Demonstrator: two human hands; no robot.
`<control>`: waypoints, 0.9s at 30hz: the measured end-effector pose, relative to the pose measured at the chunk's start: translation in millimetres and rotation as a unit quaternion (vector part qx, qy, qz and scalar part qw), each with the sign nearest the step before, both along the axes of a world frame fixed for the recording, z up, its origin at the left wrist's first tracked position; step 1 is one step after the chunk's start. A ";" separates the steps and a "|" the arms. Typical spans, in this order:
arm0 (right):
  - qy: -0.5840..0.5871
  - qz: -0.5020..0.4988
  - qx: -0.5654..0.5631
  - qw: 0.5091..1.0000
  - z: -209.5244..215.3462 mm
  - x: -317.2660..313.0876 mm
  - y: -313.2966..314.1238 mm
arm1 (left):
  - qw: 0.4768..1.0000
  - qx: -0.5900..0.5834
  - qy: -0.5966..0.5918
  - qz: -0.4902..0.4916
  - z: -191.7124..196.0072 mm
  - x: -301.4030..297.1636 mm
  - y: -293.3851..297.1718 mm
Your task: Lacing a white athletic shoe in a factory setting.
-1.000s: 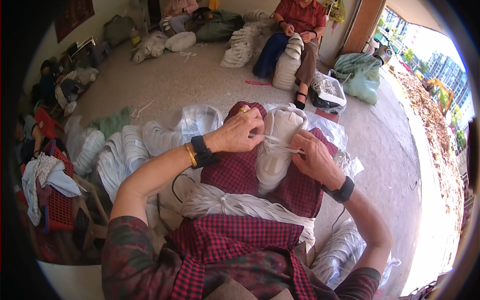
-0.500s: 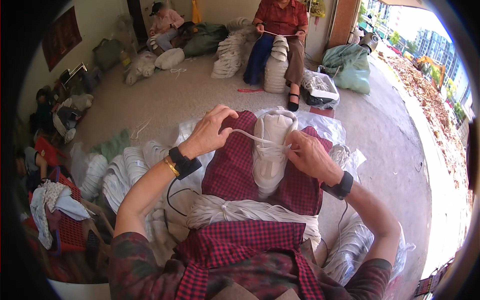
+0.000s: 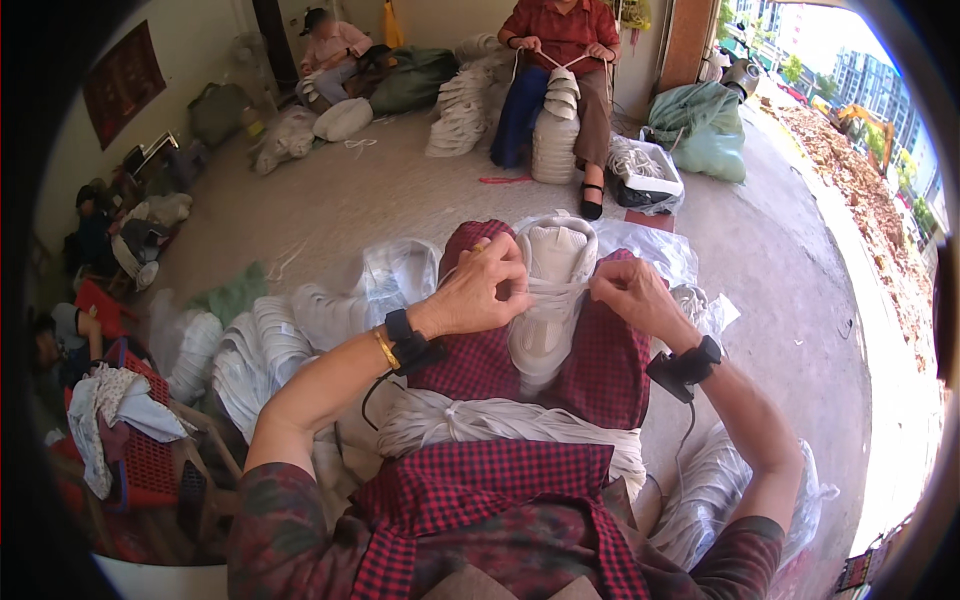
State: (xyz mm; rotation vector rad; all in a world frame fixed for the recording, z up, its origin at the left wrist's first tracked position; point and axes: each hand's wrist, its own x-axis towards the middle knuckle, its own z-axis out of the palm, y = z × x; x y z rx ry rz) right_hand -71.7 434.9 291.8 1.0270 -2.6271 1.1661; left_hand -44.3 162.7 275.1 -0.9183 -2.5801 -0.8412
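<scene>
A white shoe upper (image 3: 541, 347) lies between my knees on a red-and-black checked apron (image 3: 470, 365), its tongue pointing away from me. White shoelace (image 3: 552, 292) crosses its middle, slightly blurred. Beside the upper's left edge, my left hand (image 3: 480, 287) has its fingers curled together on the lace. At the opposite edge my right hand (image 3: 638, 293) pinches the lace between thumb and fingertips. A thick bundle of white laces (image 3: 500, 425) rests across my lap.
Stacks of white uppers (image 3: 245, 360) stand at my left, and a plastic-wrapped bundle (image 3: 715, 500) lies at my right. A red basket (image 3: 140, 450) with cloths is at far left. Ahead, a seated person in red (image 3: 560, 35) handles lace; a white box of laces (image 3: 650, 175) stands nearby.
My left hand has come down and right, from holding the lace stretched out to beside the upper. My right hand has shifted slightly right. The seated person ahead has moved their lace.
</scene>
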 end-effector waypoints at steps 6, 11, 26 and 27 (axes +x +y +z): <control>-0.177 -0.020 -0.180 0.967 22.1 -2.6 13.5 | 0.999 -0.016 0.003 0.050 0.5 10.5 9.8; -0.165 -0.068 -0.177 0.968 -3.7 -11.7 52.8 | 0.998 0.065 -0.008 0.003 1.6 2.4 7.5; -0.030 -0.041 0.046 0.998 16.3 -4.6 -8.9 | 0.994 0.080 -0.043 0.055 4.0 -13.6 -22.0; -0.007 -0.043 0.043 0.998 11.5 0.0 -3.7 | 0.995 0.087 -0.014 0.035 -0.1 -10.6 -19.9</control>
